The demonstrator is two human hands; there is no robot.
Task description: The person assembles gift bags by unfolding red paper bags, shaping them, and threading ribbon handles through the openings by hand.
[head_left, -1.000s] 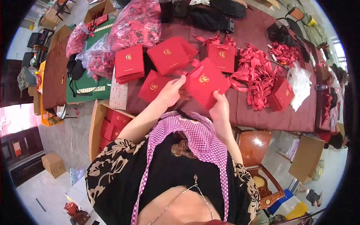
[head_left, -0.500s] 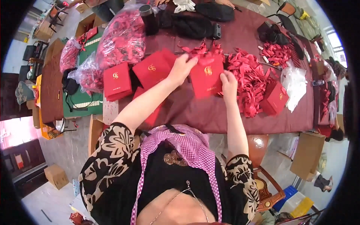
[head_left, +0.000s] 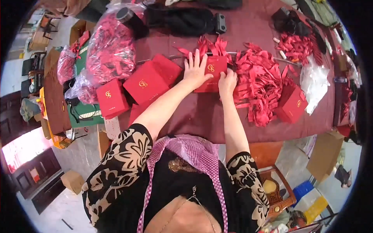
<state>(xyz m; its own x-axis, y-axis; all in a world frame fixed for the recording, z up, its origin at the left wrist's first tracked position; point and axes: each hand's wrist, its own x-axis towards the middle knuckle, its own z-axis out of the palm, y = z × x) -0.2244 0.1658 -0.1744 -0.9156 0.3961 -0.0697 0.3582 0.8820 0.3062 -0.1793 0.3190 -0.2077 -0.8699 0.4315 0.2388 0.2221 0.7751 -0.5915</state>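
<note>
A flat red gift bag [head_left: 216,66] with a gold emblem lies on the dark red tablecloth before me. My left hand [head_left: 196,72] rests across its left side, fingers spread and stretched out. At its right edge, my right hand [head_left: 228,82] has curled fingers and grips the bag. Red ribbons [head_left: 215,46] stick out just behind it. To my left are several more red gift bags [head_left: 143,83], partly overlapping, some half hidden by my left forearm. A big heap of red ribbons [head_left: 256,79] lies right of my right hand.
Another stack of red bags [head_left: 290,104] stands beside a crumpled white plastic bag [head_left: 315,83] on the right. Clear plastic sacks of red ribbon [head_left: 112,50] and a black tumbler [head_left: 132,23] are at the far left. A black pouch [head_left: 186,21] lies behind.
The bag has come down from a raised, tilted hold onto the table. My left hand has let go of its top and spread over it; my right hand has moved lower left.
</note>
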